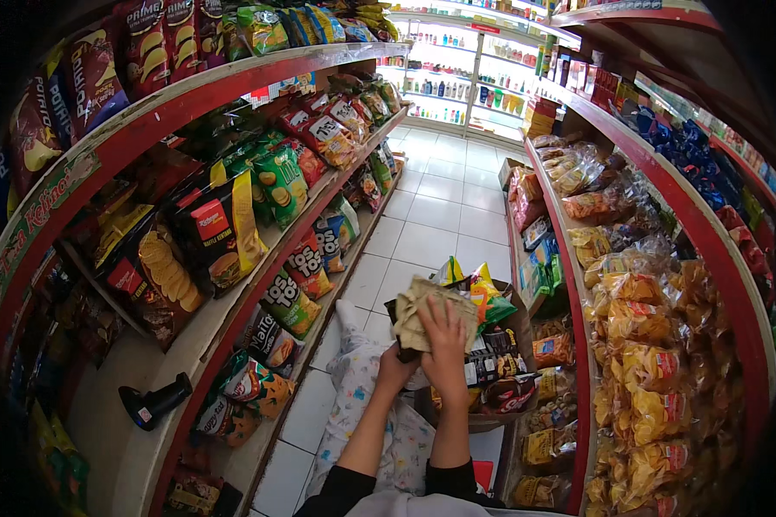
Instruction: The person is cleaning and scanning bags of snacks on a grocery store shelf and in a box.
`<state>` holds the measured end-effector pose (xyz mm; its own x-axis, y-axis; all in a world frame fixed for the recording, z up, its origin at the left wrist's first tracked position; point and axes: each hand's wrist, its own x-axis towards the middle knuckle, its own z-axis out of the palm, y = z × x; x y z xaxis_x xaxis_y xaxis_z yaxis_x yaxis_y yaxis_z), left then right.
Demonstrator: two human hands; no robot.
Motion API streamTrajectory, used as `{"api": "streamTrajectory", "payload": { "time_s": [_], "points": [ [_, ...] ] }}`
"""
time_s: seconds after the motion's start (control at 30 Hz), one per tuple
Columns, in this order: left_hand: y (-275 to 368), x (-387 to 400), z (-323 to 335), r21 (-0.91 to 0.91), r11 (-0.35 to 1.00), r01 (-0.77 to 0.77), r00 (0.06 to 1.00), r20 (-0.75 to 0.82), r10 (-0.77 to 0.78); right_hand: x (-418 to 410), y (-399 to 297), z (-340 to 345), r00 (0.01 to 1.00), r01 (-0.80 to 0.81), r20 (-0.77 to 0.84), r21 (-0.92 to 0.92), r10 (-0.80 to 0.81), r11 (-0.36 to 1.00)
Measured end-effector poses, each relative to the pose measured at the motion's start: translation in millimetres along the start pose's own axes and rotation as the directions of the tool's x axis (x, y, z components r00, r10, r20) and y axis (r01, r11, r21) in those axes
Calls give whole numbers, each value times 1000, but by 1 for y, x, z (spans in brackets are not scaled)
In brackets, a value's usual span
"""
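Observation:
My left hand [397,371] grips the lower edge of a dark packet [406,333], whose front I cannot make out. My right hand [443,339] lies spread on a crumpled beige cloth [426,300] and presses it against the packet. Just right of my hands, a cardboard box [517,410] on the floor holds several snack bags, among them a green and yellow bag [491,300] and dark packets [504,352].
A left shelf [284,252] holds snack bags, with a black handheld scanner [155,400] lying on its board. The right shelf [582,323] bears clear bags of chips [646,362]. A tiled aisle [430,207] runs to lit cabinets [443,64].

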<state>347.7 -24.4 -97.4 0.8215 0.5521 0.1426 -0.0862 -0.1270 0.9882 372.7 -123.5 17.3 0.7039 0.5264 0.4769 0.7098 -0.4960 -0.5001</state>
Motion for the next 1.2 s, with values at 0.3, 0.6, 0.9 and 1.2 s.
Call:
{"api": "streamTrajectory", "payload": {
  "time_s": [0.3, 0.6, 0.9, 1.2],
  "points": [
    [21, -6, 0, -17, 1000, -3, 1000, 3, 3, -2, 26, 15, 960, -196, -209, -31, 185, 980],
    [25, 0, -8, -653, 756, 51, 921, -261, -288, 2, -10, 22, 971, 186, 135, 97, -198, 978],
    [31, 4, -14, -806, 592, 0, 889, -271, -369, -2, 15, 19, 990, -121, -68, 52, 125, 991],
    [24, 12, -25, -915, 402, -22, 910, -185, -372, -2, 4, 19, 970, 72, 220, 133, -101, 988]
  ]
}}
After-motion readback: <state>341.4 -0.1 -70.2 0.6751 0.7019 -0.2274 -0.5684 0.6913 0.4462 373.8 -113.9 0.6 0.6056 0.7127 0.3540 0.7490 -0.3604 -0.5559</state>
